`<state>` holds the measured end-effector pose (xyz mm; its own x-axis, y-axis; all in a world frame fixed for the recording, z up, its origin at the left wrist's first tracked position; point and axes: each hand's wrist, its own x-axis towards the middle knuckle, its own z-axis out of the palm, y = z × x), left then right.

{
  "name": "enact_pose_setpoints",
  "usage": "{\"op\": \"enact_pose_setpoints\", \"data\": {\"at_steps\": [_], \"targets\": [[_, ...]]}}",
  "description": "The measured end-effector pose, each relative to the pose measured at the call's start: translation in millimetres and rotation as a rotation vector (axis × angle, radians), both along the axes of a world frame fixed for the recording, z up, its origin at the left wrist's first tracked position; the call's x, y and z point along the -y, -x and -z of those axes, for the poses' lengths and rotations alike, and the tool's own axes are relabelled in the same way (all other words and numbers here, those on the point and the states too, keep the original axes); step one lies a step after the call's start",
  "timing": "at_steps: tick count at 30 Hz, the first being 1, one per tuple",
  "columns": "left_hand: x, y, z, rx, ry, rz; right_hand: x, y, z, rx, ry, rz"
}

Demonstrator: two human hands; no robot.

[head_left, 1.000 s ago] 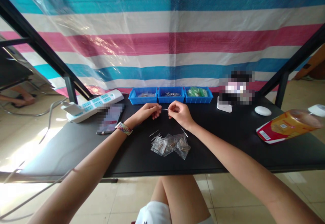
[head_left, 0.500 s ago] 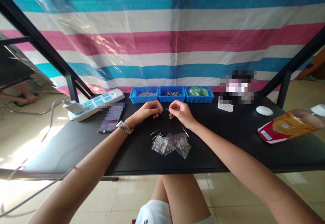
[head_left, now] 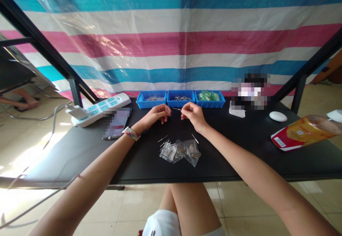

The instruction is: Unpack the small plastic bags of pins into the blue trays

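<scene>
My right hand (head_left: 192, 114) pinches a thin metal blind rivet (head_left: 176, 109) between thumb and fingers, its long pin pointing left. Across a small gap, my left hand (head_left: 158, 115) is closed, fingers curled towards the thumb; whatever it may hold is hidden. Both hands hover just in front of three blue bins. The middle bin (head_left: 181, 104) contains loose metal rivets. Nearer to me lie several clear plastic bags (head_left: 179, 151) with metal pieces inside. Loose rivets (head_left: 163, 140) lie at their left, and a single rivet (head_left: 195, 138) lies above the right bag.
The left bin (head_left: 151, 104) holds small clear items, the right bin (head_left: 210, 104) green-and-white packets. A power strip (head_left: 107, 104) and phone (head_left: 117, 123) are at left. At right are a white case (head_left: 237, 113), a white oval object (head_left: 278, 116) and a bottle (head_left: 301, 132) lying down.
My hands have moved slightly apart. The rivet, earlier spanning between both hands' fingertips, is now held by my right hand alone, its pin clear of my left fingers.
</scene>
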<state>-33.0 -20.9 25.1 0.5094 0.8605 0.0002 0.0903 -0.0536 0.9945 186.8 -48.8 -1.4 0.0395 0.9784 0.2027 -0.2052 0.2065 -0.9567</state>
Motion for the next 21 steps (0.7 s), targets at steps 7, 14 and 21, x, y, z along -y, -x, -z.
{"op": "enact_pose_setpoints", "data": {"at_steps": [7,14,21], "targets": [[-1,0,0.1,0.003,0.036,-0.019,-22,-17,2.8,-0.119,-0.091,0.312],[-2,-2,0.2,-0.014,0.031,-0.005,-29,-23,6.0,-0.058,-0.194,0.395],[-3,-1,3.1,-0.009,-0.001,-0.010,-9,-16,-7.6,0.180,-0.154,0.132]]}}
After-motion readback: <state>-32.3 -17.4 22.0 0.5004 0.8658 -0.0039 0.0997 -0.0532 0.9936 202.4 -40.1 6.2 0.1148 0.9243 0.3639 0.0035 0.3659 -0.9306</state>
